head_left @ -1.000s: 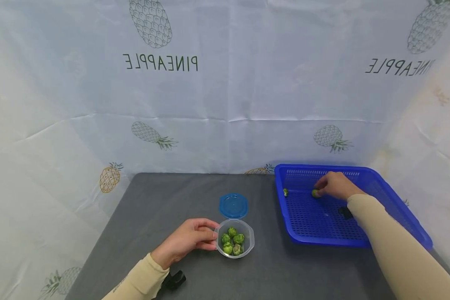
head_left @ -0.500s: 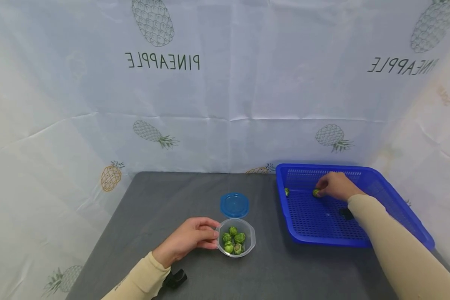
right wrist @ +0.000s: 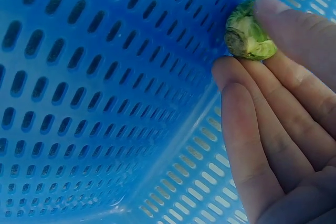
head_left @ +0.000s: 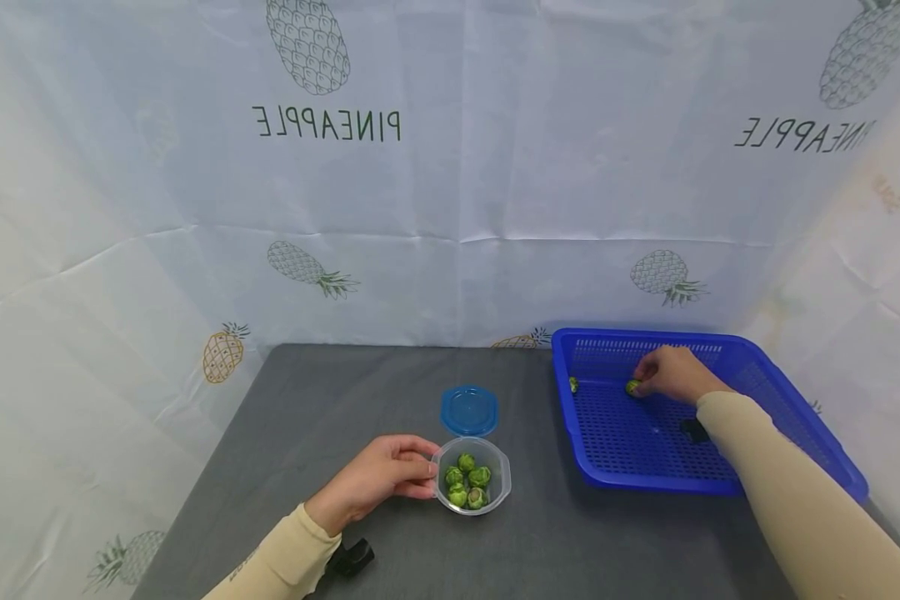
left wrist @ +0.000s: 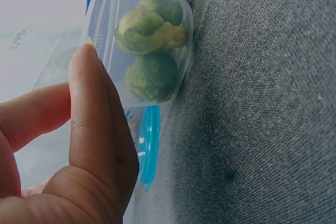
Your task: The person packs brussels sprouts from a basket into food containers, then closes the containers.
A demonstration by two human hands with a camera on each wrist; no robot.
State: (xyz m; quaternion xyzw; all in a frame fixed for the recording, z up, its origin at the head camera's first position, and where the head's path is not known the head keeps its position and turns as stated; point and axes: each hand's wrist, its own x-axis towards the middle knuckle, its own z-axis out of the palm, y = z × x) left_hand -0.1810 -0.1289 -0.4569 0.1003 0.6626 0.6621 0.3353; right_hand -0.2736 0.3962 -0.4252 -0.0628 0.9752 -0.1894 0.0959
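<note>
Inside the blue basket, my right hand (head_left: 673, 372) pinches a Brussels sprout (right wrist: 249, 31) between thumb and fingers, low over the slotted floor. The sprout's cut stem end shows in the right wrist view. A second sprout (head_left: 573, 384) lies by the basket's left wall. At mid-table, my left hand (head_left: 378, 477) holds the near-left rim of a clear plastic container (head_left: 501, 483), thumb at the edge and fingers round the side. Several Brussels sprouts (head_left: 479, 476) sit in that container, also seen through its wall in the left wrist view.
A blue round lid (head_left: 469, 410) lies on the grey tabletop (head_left: 330, 400) just behind the container. The blue basket (head_left: 648, 482) stands at the right, its raised walls around my right hand. A pineapple-print cloth (head_left: 450, 192) hangs behind and at both sides.
Hardly anything moves. My right hand and the sprout it pinches shift very slightly within the basket, while my left hand stays at the container. The whole head view shifts a little.
</note>
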